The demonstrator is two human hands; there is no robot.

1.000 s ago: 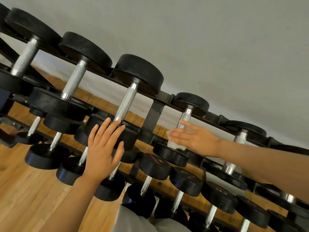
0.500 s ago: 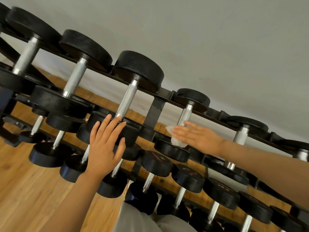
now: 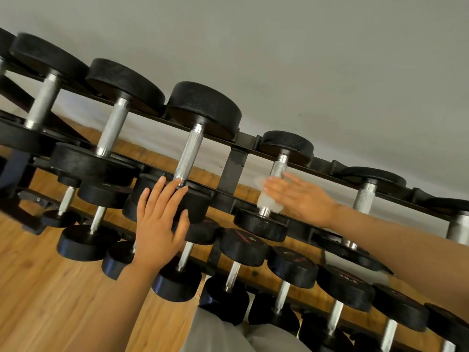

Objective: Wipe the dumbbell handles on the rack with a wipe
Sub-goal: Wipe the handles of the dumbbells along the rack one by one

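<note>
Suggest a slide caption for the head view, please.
Right hand presses white wipe on knurled steel dumbbell handle.

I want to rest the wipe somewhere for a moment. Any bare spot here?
Only the wood floor lower left, beside the rack, is bare. The rack's rows are packed with dumbbells; just narrow gaps between handles.

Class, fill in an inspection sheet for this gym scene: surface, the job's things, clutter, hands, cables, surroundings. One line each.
Surface: black multi-tier rack holding rows of dumbbells.
Job's things: white wipe wrapped on the small dumbbell handle on the top tier; its upper part shows bare.
Clutter: nothing seen.
Hands: right hand presses the wipe against the handle, fingers straight; left hand rests flat on a black dumbbell head, holding nothing.
Cables: nothing seen.
Surroundings: wooden floor, plain grey wall.
</note>
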